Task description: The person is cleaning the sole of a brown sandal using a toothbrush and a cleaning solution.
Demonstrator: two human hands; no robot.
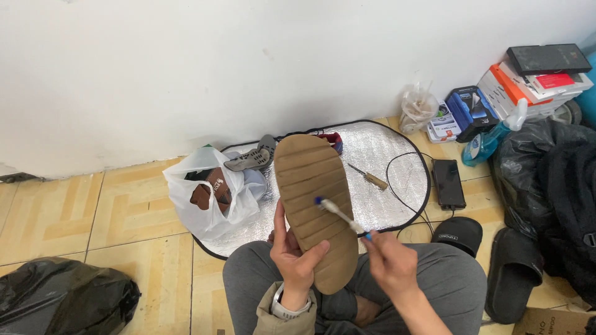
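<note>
A tan sandal (315, 208), sole up, is held over the lap in the left hand (293, 254), its grip clenched round the heel. The right hand (390, 263) grasps a toothbrush (340, 214), bristles touching the grooved sole. Brushing along the grooves likely cleans best.
</note>
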